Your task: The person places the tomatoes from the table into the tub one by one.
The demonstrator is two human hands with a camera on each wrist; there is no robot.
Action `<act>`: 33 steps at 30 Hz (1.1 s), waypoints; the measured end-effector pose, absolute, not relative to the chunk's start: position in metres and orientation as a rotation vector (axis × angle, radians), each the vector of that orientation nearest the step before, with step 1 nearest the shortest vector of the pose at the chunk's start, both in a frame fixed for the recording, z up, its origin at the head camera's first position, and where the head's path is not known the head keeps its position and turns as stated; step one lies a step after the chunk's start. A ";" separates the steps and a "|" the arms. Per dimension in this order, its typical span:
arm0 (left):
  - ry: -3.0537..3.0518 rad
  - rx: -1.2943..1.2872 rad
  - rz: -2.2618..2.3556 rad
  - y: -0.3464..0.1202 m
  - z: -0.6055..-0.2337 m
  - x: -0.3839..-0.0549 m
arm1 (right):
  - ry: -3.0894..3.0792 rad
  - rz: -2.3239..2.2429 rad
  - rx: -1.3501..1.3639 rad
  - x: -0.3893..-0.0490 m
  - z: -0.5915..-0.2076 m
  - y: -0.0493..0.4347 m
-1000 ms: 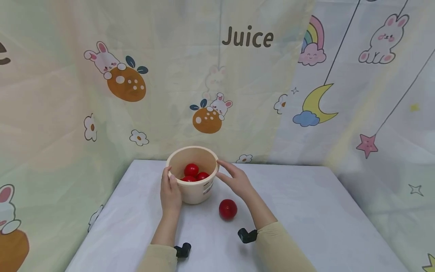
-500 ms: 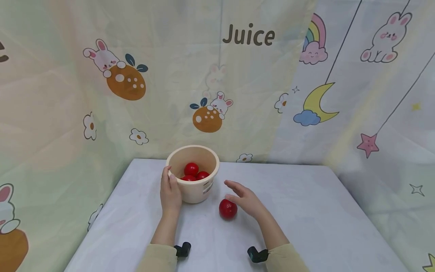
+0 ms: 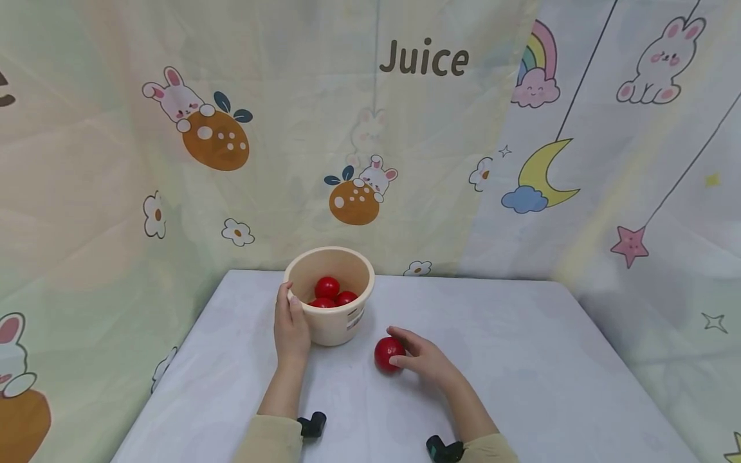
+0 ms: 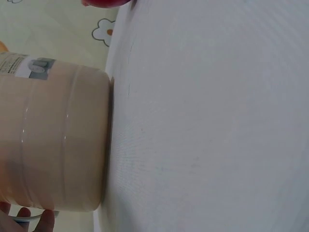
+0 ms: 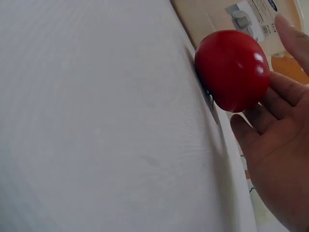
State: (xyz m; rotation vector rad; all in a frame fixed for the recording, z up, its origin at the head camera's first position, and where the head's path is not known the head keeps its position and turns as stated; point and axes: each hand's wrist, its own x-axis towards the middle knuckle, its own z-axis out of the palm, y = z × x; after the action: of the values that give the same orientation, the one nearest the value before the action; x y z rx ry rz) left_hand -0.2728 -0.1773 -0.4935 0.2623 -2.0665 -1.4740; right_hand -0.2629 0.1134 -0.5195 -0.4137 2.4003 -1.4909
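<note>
A cream bucket (image 3: 331,328) stands upright near the table's back edge, with several tomato-like red fruits (image 3: 327,287) inside. My left hand (image 3: 291,331) holds the bucket's left side, its fingertips at the rim; in the left wrist view those fingers (image 4: 46,221) lie against the wall. To the right and in front of the bucket, another tomato-like red fruit (image 3: 389,355) rests on the table. Beside it, my right hand (image 3: 425,359) spreads its fingers and thumb. In the right wrist view, the fingers (image 5: 285,89) are right at this fruit and the thumb stands apart.
A white cloth covers the table (image 3: 492,360). Close behind its back edge hangs a printed curtain (image 3: 278,128), with more fabric along both sides. The bucket bears a label (image 3: 355,316) on its right front.
My right hand has left the bucket's right rim and come down and toward me to the loose fruit. The left hand keeps its place on the bucket.
</note>
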 end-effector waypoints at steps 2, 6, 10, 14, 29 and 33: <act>-2.063 0.261 -1.471 -0.177 -0.494 -0.273 | 2.404 -1.487 -0.403 -0.262 -0.521 0.114; -2.067 0.261 -1.466 -0.177 -0.494 -0.274 | 2.429 -1.469 -0.370 -0.260 -0.524 0.115; -2.065 0.254 -1.453 -0.177 -0.495 -0.275 | 2.468 -1.452 -0.354 -0.259 -0.530 0.116; -2.059 0.244 -1.447 -0.177 -0.493 -0.274 | 2.502 -1.451 -0.370 -0.259 -0.534 0.116; -2.073 0.265 -1.458 -0.178 -0.494 -0.273 | 2.539 -1.456 -0.333 -0.260 -0.542 0.116; -2.070 0.264 -1.457 -0.177 -0.493 -0.273 | 2.548 -1.455 -0.328 -0.259 -0.542 0.116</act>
State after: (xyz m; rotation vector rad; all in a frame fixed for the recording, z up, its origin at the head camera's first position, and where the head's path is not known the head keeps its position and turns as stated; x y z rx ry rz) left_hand -0.2727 -0.1774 -0.4934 0.2638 -2.0698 -1.4565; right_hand -0.2592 0.1160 -0.5423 -0.3282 2.5479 -1.4549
